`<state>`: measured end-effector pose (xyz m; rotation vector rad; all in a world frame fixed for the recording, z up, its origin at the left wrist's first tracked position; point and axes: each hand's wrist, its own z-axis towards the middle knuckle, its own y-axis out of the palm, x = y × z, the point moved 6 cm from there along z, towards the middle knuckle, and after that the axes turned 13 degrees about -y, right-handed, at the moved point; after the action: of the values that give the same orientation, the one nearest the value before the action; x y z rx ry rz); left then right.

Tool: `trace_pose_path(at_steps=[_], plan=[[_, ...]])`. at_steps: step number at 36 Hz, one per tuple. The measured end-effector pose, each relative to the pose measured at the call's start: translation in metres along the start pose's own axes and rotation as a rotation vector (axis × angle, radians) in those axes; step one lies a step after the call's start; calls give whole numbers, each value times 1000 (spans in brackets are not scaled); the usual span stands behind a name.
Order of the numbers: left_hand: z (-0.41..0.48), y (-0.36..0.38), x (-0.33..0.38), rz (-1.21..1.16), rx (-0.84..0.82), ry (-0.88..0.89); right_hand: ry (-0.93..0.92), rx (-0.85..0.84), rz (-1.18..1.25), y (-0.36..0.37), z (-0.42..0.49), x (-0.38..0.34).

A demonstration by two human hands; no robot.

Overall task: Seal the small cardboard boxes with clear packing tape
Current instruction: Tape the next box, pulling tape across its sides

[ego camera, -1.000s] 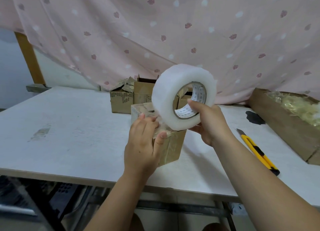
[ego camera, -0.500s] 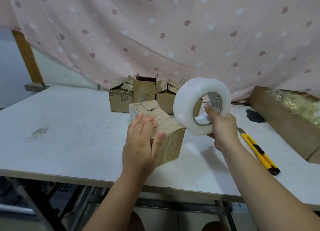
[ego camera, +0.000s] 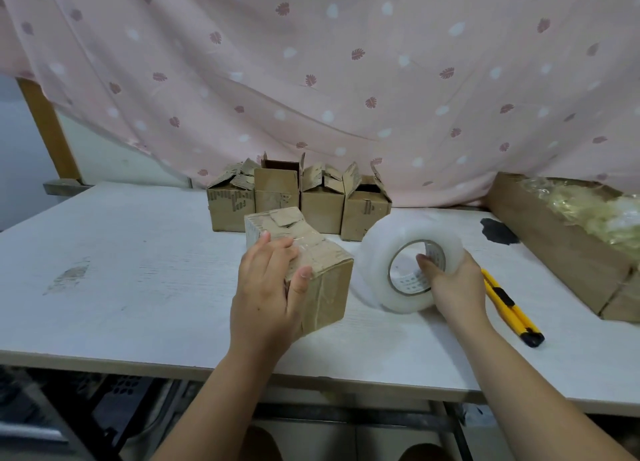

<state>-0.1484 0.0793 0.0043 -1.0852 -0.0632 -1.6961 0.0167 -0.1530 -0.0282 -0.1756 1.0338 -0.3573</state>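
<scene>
Now your right hand [ego camera: 453, 284] has lowered the gripped white roll of clear tape [ego camera: 379, 252] to the white desk [ego camera: 138, 270], left hand [ego camera: 266, 287] still clasping the small brown cardboard box [ego camera: 330, 287], so cutting seems next.

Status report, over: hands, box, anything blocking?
Left hand grips small brown cardboard box. Right hand holds clear packing-tape roll beside it. Yellow utility knife lies right of roll, nothing blocking.

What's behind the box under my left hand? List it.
Behind the held box stands a row of four open-flapped cardboard boxes, then the pink curtain. The held box covers one box's base; their insides cannot be seen.
</scene>
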Motion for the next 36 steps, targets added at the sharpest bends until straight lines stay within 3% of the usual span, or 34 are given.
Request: trace_pose_path(at_steps=[8, 10, 14, 16, 18, 21, 25, 27, 32, 36], plan=[[-2, -1, 4, -67, -82, -59, -82, 71, -112, -11, -11, -7], [-1, -2, 6, -51, -100, -60, -229, 161, -130, -15, -17, -23], [0, -4, 14, 94, -132, -11, -699, 337, -294, -16, -39, -67], [1, -4, 22, 219, -136, 39, -916, 276, -349, -6, -52, -80], [3, -4, 27, 310, -145, 42, -1001, 144, -387, 6, -60, -81], [8, -2, 37, 471, -188, 72, -857, -26, -360, 16, -63, -69], [25, 10, 44, 863, -340, 157, -681, -134, -363, 24, -61, -61], [35, 17, 41, 932, -440, 179, -637, -211, -402, 30, -62, -58], [50, 26, 38, 552, -748, 95, -582, -339, -583, 40, -60, -52], [56, 28, 35, 500, -850, 110, -570, -345, -651, 41, -55, -47]])
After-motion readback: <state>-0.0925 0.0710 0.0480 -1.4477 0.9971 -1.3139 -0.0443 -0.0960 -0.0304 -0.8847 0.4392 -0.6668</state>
